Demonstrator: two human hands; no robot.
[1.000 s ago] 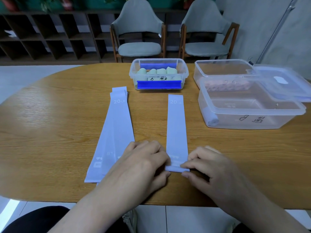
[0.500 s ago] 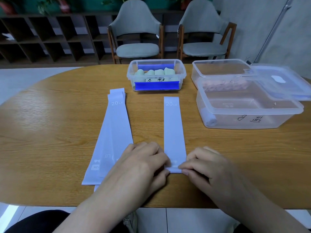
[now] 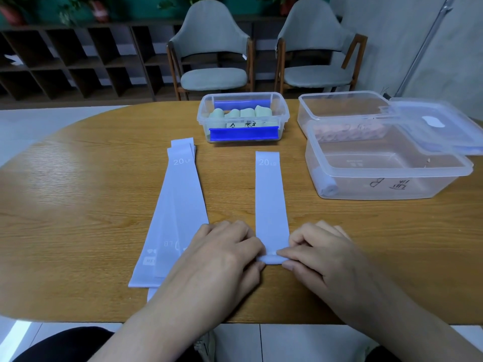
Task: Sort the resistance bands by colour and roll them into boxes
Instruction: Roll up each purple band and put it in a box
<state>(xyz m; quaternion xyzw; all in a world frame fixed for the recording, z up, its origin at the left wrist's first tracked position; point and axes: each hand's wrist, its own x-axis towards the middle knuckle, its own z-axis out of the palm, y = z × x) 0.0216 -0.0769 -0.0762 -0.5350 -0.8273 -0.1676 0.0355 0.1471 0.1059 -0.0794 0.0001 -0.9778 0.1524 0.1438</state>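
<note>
Boxes sit at the back of the table (image 3: 78,205): the small box (image 3: 243,117) holds green rolls, the big box (image 3: 386,173) one purple roll. Left hand (image 3: 222,254) and right hand (image 3: 321,252) pinch the rolled near end of a purple band (image 3: 270,199).

Two grey chairs (image 3: 214,48) are set beyond the table's (image 3: 78,205) far edge, with dark shelving (image 3: 73,58) at far left.

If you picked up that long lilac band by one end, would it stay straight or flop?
Probably flop: the lilac band lies thin and flat on the table, and its near end curls under both hands. Likely light, and the started roll may unroll if released.
</note>
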